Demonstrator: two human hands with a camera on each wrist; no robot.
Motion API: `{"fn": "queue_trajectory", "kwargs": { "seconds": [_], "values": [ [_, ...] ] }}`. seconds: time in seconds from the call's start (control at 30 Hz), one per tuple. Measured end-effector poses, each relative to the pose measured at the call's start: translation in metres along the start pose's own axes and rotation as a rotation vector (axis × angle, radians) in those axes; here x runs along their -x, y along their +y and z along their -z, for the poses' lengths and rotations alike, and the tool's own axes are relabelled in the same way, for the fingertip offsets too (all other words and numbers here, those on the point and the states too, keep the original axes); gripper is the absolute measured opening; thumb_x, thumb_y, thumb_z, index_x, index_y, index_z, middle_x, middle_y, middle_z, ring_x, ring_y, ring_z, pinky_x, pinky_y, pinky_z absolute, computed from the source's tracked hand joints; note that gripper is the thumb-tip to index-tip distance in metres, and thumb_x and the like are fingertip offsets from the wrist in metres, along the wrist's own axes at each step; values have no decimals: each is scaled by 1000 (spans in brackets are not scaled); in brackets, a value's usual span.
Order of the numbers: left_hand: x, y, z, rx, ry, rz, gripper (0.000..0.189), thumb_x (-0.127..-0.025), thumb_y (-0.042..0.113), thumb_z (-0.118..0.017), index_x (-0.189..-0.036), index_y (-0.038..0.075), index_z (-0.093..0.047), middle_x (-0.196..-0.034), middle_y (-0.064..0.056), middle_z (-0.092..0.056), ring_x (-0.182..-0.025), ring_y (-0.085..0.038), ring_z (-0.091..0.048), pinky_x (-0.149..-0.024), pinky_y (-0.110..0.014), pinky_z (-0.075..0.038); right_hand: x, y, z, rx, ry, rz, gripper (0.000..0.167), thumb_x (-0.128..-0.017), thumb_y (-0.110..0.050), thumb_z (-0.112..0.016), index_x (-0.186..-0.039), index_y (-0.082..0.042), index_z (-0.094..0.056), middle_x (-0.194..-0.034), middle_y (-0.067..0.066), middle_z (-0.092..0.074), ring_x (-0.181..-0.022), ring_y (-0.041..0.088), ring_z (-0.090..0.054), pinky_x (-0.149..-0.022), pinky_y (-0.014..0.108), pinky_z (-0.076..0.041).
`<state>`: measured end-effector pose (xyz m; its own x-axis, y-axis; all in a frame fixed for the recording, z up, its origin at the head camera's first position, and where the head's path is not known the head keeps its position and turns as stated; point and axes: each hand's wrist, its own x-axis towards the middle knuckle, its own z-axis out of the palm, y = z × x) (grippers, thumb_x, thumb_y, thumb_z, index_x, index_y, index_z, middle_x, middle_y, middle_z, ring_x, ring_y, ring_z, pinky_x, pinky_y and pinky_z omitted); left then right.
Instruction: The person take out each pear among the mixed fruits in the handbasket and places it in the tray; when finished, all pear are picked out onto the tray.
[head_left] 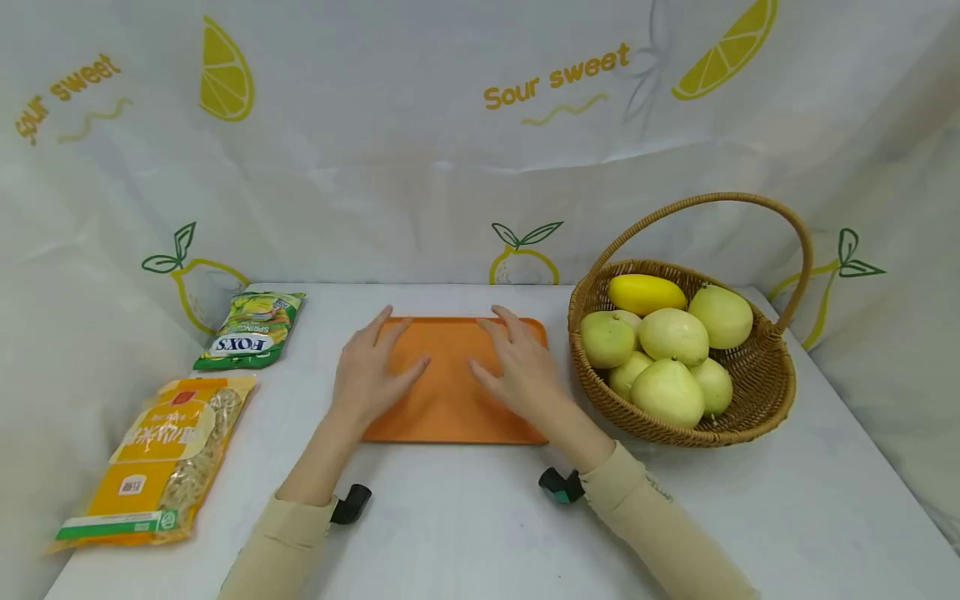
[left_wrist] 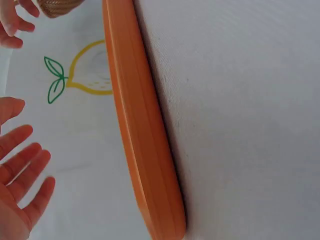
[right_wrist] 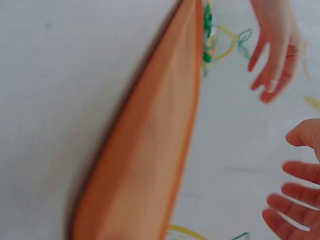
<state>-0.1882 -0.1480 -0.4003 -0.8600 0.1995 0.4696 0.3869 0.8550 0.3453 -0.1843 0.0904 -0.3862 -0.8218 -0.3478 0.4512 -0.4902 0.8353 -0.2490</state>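
Observation:
An orange rectangular tray (head_left: pixel 450 408) lies flat on the white table, with nothing on it. Above its left part hovers my left hand (head_left: pixel 369 371), fingers spread and holding nothing. My right hand (head_left: pixel 522 367) is over the tray's right part, fingers likewise spread. Both wrist views show a gap between the hands and the tray: the left wrist view has the tray's side (left_wrist: pixel 142 130) below the left fingers (left_wrist: pixel 25 172), and the right wrist view has the tray's edge (right_wrist: pixel 135 135) apart from the right fingers (right_wrist: pixel 295 207).
A wicker basket (head_left: pixel 776 392) with a tall handle holds several pale green round fruits (head_left: pixel 667 392) and a yellow oblong fruit (head_left: pixel 647 294), right of the tray. At left lie a green FOX'S bag (head_left: pixel 251 329) and a yellow noodle packet (head_left: pixel 157 458). A printed white cloth (head_left: pixel 375 200) hangs behind.

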Motion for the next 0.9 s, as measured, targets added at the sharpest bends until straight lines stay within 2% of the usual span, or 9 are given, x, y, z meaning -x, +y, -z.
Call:
{"fn": "queue_trajectory", "kwargs": {
  "seconds": [0.07, 0.17, 0.23, 0.33, 0.47, 0.53, 0.63, 0.73, 0.9],
  "values": [
    [6, 1, 4, 95, 63, -73, 42, -87, 34, -73, -120, 9, -67, -126, -11, -62, -111, -30, -59, -90, -49, -49, 9, -4, 16, -76, 48, 79, 36, -91, -30, -68, -119, -9, -62, -126, 10, -55, -99, 26, -61, -69, 37, -55],
    [15, 0, 12, 232, 76, -158, 16, -87, 19, -74, -101, 10, -72, -98, -2, -69, -89, -20, -64, -73, -40, -53, 21, -5, 42, -157, 99, 177, 14, -89, -19, -70, -98, -11, -65, -99, 2, -60, -83, 16, -61, -63, 27, -51],
    [20, -3, 17, 311, 35, -194, 10, -88, 13, -73, -97, 11, -72, -92, 3, -68, -83, -17, -61, -70, -39, -53, 29, -2, 60, -204, 120, 213, 9, -87, -16, -71, -91, -13, -63, -90, -3, -59, -76, 11, -57, -59, 23, -48],
    [27, -10, 24, 387, -90, -196, 15, -90, 13, -72, -104, 11, -71, -102, 4, -68, -94, -17, -62, -81, -41, -52, 38, 12, 88, -268, 120, 232, 11, -85, -12, -73, -88, -14, -62, -85, -6, -58, -74, 9, -55, -60, 22, -47],
    [35, -24, 25, 409, -295, -66, 49, -92, 28, -70, -135, 9, -56, -137, -5, -54, -128, -26, -47, -104, -49, -39, 49, 41, 124, -227, 65, 168, 15, -84, -8, -74, -92, -15, -64, -88, -8, -59, -76, 9, -54, -60, 25, -49],
    [38, -32, 23, 407, -385, 19, 73, -90, 37, -71, -149, 9, -38, -152, -10, -37, -140, -31, -31, -110, -55, -28, 55, 57, 141, -162, 19, 114, 19, -83, -8, -75, -97, -16, -65, -93, -7, -61, -80, 11, -57, -63, 29, -51],
    [43, -43, 18, 393, -491, 117, 101, -85, 47, -73, -157, 8, -13, -161, -17, -10, -146, -38, -9, -111, -62, -17, 63, 76, 162, -79, -58, 21, 26, -84, -15, -77, -107, -16, -65, -103, -3, -64, -87, 15, -60, -65, 35, -52],
    [47, -51, 14, 388, -552, 169, 114, -81, 50, -76, -157, 7, -2, -161, -20, 7, -146, -41, 1, -111, -65, -13, 69, 89, 175, -52, -167, -44, 37, -85, -24, -77, -118, -14, -63, -112, 2, -63, -95, 20, -61, -68, 37, -52],
    [53, -58, 9, 418, -605, 222, 128, -75, 52, -80, -155, 5, 8, -160, -18, 18, -146, -41, 8, -111, -65, -9, 74, 102, 184, -55, -353, -90, 57, -86, -38, -75, -130, -7, -55, -122, 10, -60, -106, 28, -58, -77, 43, -52]
  ]
}}
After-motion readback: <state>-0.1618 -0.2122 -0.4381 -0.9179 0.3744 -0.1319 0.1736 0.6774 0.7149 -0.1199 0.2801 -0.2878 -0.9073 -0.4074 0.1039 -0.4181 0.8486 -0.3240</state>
